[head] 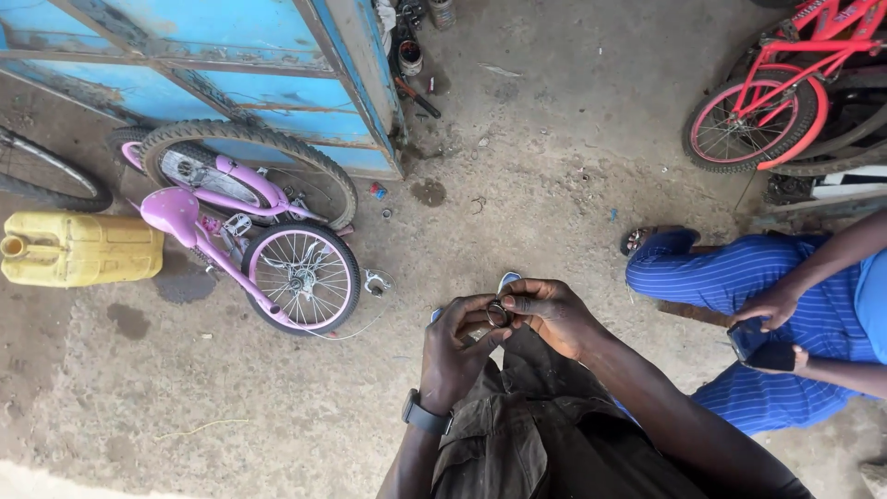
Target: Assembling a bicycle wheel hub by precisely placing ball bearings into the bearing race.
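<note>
A yellow plastic jerrycan [81, 248] is lying on its side on the dirt floor at the far left, its spout pointing left, just beside a pink bicycle. At the right, a seated person's hand is holding a dark phone [765, 351], its screen showing nothing readable.

Pink bicycle [249, 240], yellow jerrycan [83, 248] — perhaps tins [409, 55] beyond.

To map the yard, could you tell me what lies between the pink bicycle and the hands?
In the head view, only bare dirt floor separates pink bicycle from hands.
</note>
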